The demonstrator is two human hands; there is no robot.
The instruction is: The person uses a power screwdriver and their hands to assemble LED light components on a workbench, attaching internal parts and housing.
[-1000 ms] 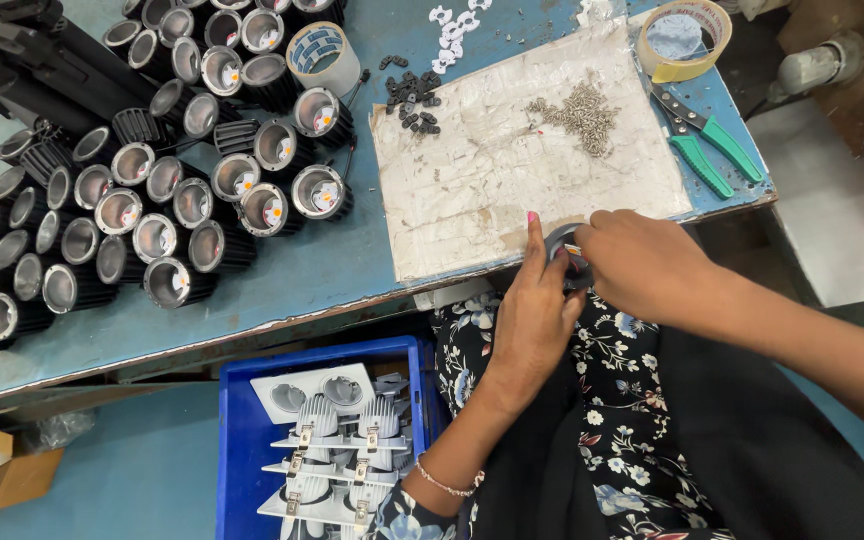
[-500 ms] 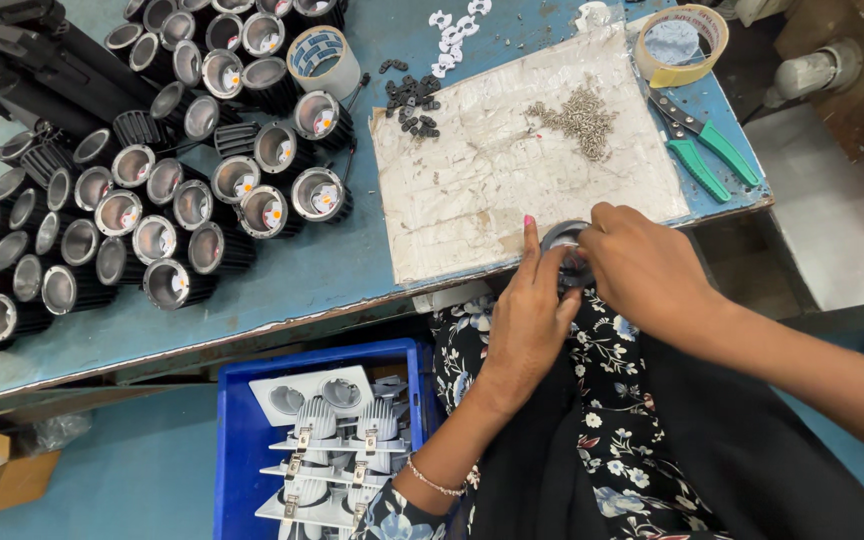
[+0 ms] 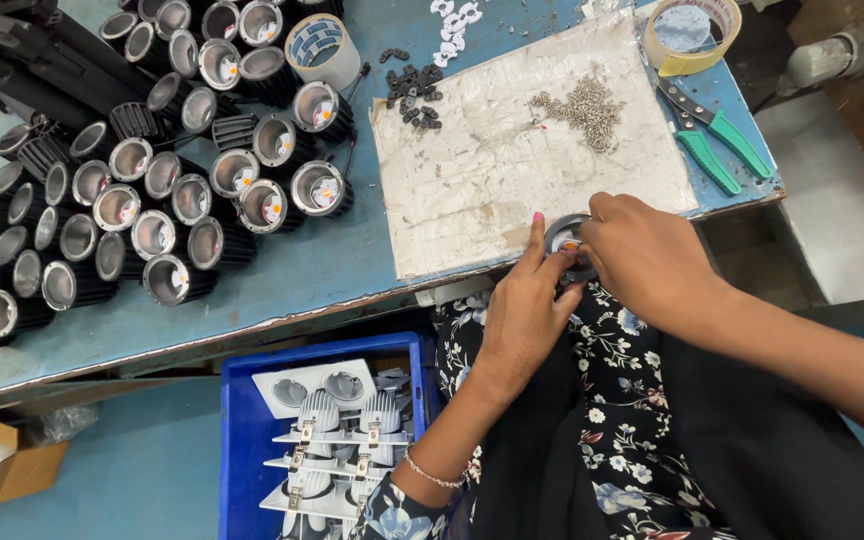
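Note:
Both hands meet at the near edge of the blue table (image 3: 282, 290), on one round black lamp housing (image 3: 564, 240) with a shiny reflector and a small orange spot inside. My left hand (image 3: 522, 310) grips its left and lower side, thumb and forefinger around the rim. My right hand (image 3: 652, 255) covers its right side, fingertips on the rim. The housing sits at the front edge of a worn white board (image 3: 512, 160). A pile of small metal screws (image 3: 587, 105) lies on the board's far right part.
Several black lamp housings (image 3: 182, 170) crowd the table's left half. Small black parts (image 3: 412, 85), a tape roll (image 3: 322, 45), a second tape roll (image 3: 692, 30) and green-handled pliers (image 3: 717, 140) lie farther back. A blue crate (image 3: 242, 450) with white fixtures stands below the table.
Both hands stay on the lamp housing at the table edge. More of the housing's reflector now shows between the fingers; the hands have shifted only slightly.

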